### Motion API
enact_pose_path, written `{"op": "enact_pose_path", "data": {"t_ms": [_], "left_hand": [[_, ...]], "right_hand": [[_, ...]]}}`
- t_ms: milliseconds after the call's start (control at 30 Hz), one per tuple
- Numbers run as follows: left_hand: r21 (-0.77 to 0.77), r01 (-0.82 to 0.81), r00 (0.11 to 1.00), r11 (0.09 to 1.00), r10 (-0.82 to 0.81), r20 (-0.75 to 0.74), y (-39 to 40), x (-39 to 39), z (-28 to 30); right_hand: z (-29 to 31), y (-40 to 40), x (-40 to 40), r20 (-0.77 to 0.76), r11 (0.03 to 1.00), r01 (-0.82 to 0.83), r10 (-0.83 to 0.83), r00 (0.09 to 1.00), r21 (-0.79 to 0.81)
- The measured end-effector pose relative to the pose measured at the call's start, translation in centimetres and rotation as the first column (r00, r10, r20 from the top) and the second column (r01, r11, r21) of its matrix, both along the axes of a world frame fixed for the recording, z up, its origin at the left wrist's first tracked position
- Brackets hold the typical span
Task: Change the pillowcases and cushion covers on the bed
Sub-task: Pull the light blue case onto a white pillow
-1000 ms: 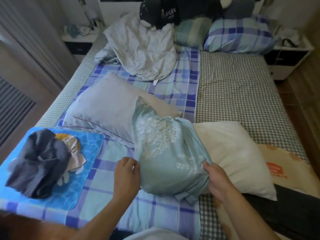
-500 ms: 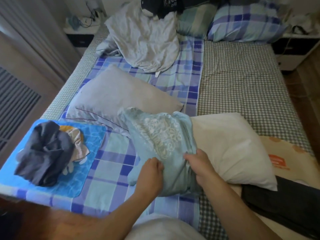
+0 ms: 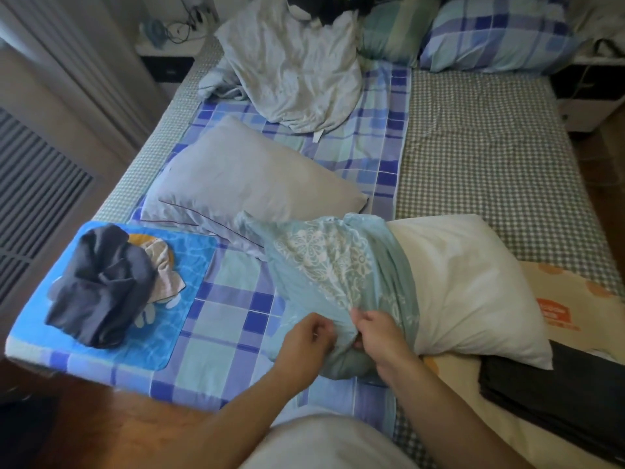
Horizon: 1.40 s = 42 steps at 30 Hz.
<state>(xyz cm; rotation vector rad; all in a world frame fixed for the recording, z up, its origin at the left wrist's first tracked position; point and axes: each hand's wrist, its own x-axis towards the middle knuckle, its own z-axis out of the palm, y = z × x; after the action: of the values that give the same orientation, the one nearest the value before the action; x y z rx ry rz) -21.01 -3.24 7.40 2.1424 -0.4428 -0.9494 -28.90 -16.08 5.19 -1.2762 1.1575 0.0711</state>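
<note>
Low in the middle of the frame, a soft light-teal pillowcase with a pale lace-like floral print is bunched over the near left end of a plump white pillow. The cloth gathers in thick folds and covers about a third of the pillow; the rest lies bare and smooth, reaching toward the right. Both hands meet at the pillowcase's lower edge. The left hand has its fingers curled in with a pinch of the teal cloth. The right hand grips a raised fold just beside it, thumb and fingers closed on the fabric.

Behind, at centre left, lies a second pillow, greyish-lilac, flat and slightly creased, with a thin dark seam line along its near side. Under it spreads a blue-and-green checked sheet; the right half of the bed wears a small brown-and-white gingham sheet. At lower left a bright blue mat carries a crumpled dark navy garment and a small pale rag. A rumpled off-white cover is heaped at the top centre.

The plaid pillows at the top right are cut off by the frame's edge. A dark folded cloth at lower right runs out of view. The print on the orange-and-cream fabric under the white pillow is too blurred to read.
</note>
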Motion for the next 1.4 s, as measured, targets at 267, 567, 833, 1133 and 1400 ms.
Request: {"op": "enact_pose_path", "data": {"t_ms": [267,567,833,1133,1400], "left_hand": [[-0.032,0.044,0.979,0.999,-0.036,0.202,5.1,0.6,-2.1],[-0.181,0.475,0.757,0.861,-0.295,0.583,5.2,-0.6,4.6],[-0.006,0.228,0.973,0.974,-0.227,0.04,3.9,0.1,-1.7],[0.166,-0.312,0.905,0.935,0.346,-0.247,-1.1,6.3,-2.2],[0.173,0.037,0.999,0.984,-0.036,-0.009,-6.1,7.2,0.6]], "right_hand": [[-1.0,-1.9,-0.8,0.104,0.994,0.108,-0.108,0.989,0.006],[-0.4,-2.6,1.8,0.019,0.99,-0.019,0.021,1.0,-0.14],[-1.2,-1.7,0.7,-0.006,0.976,-0.101,0.102,0.995,-0.192],[-1.8,-1.8,-5.4,0.012,0.972,-0.019,0.023,1.0,-0.233],[-3.3,-4.8,-7.3,0.057,0.972,0.058,-0.046,0.997,-0.228]]}}
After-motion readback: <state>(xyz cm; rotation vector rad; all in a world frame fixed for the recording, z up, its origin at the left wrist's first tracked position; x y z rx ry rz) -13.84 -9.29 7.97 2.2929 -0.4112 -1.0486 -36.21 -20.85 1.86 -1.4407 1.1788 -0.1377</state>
